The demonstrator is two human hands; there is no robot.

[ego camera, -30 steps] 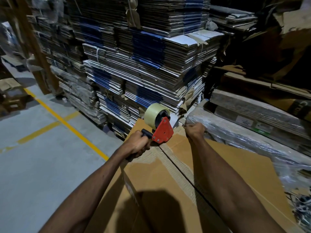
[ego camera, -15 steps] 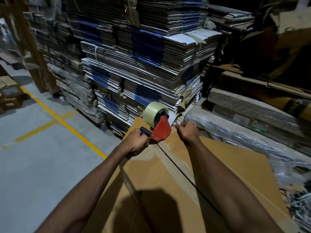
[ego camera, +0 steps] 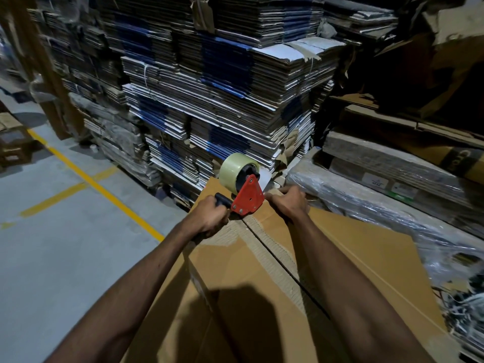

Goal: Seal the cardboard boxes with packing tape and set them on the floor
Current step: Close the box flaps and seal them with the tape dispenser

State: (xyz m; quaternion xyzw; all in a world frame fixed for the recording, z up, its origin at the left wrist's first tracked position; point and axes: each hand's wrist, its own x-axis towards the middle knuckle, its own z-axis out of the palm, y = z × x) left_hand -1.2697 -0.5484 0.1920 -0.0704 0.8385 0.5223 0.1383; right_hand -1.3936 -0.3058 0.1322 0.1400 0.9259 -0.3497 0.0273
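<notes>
A large brown cardboard box [ego camera: 353,263] fills the lower middle of the view, its two top flaps meeting along a dark seam. A red tape dispenser [ego camera: 247,196] with a pale roll of packing tape [ego camera: 234,170] sits at the far end of that seam. My left hand [ego camera: 209,218] grips its black handle. My right hand [ego camera: 289,203] lies just right of the dispenser, fingers curled over the box's far edge. Whether it pinches the tape end is hidden.
Tall stacks of flattened cardboard [ego camera: 222,95] stand right behind the box. Plastic-wrapped bundles [ego camera: 379,205] lie on the right. Grey floor [ego camera: 52,258] with yellow lines [ego camera: 97,184] stretches on the left.
My right hand slid left along the box's far edge, closer to the dispenser. The left hand and dispenser stayed at the far end of the seam.
</notes>
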